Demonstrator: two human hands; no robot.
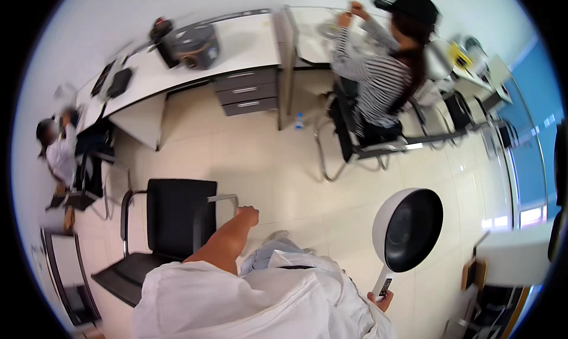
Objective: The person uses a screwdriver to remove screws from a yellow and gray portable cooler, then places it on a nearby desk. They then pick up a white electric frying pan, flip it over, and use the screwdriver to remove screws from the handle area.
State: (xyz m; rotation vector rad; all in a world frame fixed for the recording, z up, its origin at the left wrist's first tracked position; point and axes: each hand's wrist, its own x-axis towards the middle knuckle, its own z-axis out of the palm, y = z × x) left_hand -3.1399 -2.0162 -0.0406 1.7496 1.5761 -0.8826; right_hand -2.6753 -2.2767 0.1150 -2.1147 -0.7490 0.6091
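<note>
Left hand (248, 215) outstretched, curled; right hand (381, 301) gripping pan (412, 231).

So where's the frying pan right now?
In the head view, the frying pan is on the right, its handle in the person's right hand, lower in the picture than the seated person in stripes.

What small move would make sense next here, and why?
Perhaps bring the left hand across to steady the pan. Only the right hand grips it, by the handle, out to the person's right, while the left is curled near the chair's armrest, well apart from the pan.
</note>
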